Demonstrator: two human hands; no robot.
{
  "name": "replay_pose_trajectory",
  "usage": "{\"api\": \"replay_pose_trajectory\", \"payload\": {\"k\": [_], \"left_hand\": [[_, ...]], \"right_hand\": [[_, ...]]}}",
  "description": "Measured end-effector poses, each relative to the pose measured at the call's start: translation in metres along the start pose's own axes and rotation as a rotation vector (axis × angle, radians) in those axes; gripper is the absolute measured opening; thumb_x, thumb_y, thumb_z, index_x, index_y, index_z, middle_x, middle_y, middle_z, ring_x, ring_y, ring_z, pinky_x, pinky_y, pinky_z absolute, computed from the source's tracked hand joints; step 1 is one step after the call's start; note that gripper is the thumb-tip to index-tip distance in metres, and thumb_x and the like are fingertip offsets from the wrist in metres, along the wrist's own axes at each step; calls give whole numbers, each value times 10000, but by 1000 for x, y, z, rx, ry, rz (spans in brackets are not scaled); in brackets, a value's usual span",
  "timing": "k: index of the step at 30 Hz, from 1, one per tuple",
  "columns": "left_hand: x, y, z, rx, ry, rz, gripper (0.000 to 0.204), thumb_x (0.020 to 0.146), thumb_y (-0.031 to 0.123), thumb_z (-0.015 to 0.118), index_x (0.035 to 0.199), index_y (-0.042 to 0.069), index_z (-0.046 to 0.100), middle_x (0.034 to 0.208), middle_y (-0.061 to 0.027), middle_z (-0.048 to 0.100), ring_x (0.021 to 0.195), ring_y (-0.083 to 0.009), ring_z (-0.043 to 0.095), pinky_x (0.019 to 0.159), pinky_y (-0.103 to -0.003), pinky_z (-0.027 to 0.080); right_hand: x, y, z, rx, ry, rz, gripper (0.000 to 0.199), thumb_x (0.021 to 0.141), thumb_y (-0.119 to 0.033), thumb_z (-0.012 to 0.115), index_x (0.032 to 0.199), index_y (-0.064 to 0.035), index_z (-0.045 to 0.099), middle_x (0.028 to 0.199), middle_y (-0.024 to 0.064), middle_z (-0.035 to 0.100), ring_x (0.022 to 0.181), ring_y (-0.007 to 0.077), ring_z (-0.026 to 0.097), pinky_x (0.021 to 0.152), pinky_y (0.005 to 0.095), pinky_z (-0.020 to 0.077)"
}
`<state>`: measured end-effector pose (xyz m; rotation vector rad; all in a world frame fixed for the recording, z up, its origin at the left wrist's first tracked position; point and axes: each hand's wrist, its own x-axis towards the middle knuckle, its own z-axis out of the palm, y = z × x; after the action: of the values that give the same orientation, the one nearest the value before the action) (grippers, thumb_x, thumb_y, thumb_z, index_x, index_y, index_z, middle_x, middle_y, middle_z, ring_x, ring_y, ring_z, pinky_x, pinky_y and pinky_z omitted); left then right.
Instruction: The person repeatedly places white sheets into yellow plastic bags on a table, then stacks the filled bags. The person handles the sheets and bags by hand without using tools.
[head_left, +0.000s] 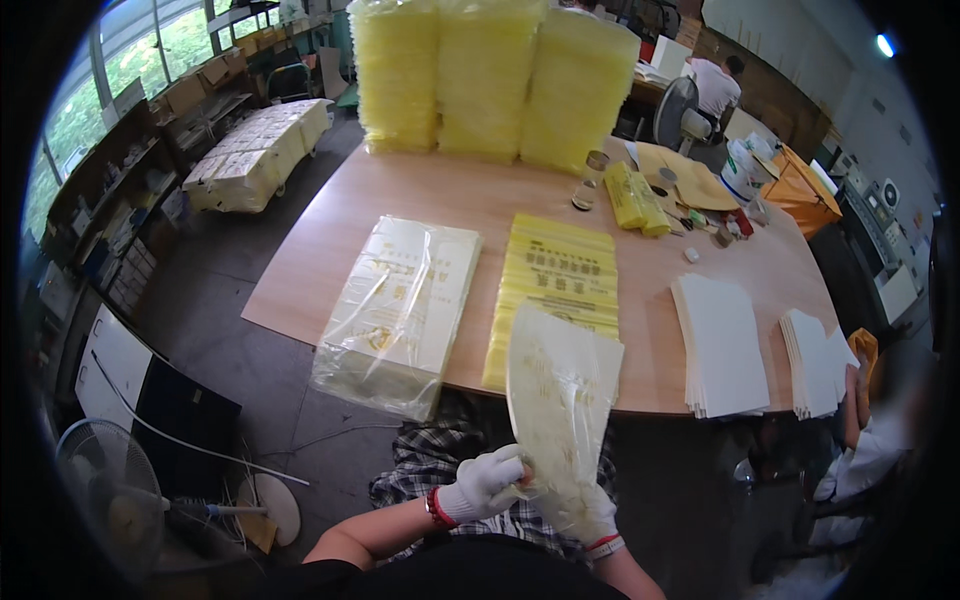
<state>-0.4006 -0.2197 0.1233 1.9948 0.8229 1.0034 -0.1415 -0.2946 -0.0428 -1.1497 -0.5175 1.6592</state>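
A clear plastic bag with cream printed sheets inside (565, 385) tilts up over the table's near edge, in front of my body. My left hand (487, 485), in a white knitted glove, is closed with its fingertips at the bag's lower left edge. My right hand (598, 518), gloved too, supports the bag's lower end from the right; the plastic partly hides its fingers. Just beyond the bag lies a spread stack of yellow printed bags (555, 265). Left of that, a thick stack of cream printed packets (405, 290) lies under clear plastic.
Tall yellow stacks (480, 80) stand at the table's (300, 250) far side. White paper stacks (722, 345) lie at the right. A yellow roll (637, 200), glass jars (588, 185) and small items sit at the back right. Another person (880, 440) sits at the right edge. A fan (110, 480) stands at left.
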Motion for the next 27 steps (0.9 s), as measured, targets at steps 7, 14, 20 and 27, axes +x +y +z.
{"api": "replay_pose_trajectory", "payload": {"k": [7,14,20,27], "left_hand": [[-7,-66,-82,-244,945,273,111,790,66,433,727,59,525,747,-54,536,661,-169,515,613,-285,436],[-41,-240,-184,-305,1165,-539,124,772,41,410,730,96,513,735,15,480,660,-94,429,599,-236,383],[-137,-296,-163,-408,1407,-666,78,768,35,454,757,106,485,617,5,448,492,-105,413,438,-241,356],[-120,-223,-38,224,747,-803,73,744,32,457,697,55,508,612,-35,499,542,-161,481,500,-295,410]], "right_hand": [[117,-37,159,75,-300,-184,354,877,-89,490,1221,-18,451,1090,102,549,934,195,560,810,322,483],[176,47,244,-139,-371,264,143,878,-114,494,989,-40,547,713,51,572,603,198,579,572,327,520],[145,53,215,-458,-351,221,280,925,-239,477,1139,-60,488,864,68,606,714,141,598,667,274,516],[102,38,101,-345,-248,298,300,921,-173,464,1187,-34,455,853,76,597,720,148,604,686,289,521]]}}
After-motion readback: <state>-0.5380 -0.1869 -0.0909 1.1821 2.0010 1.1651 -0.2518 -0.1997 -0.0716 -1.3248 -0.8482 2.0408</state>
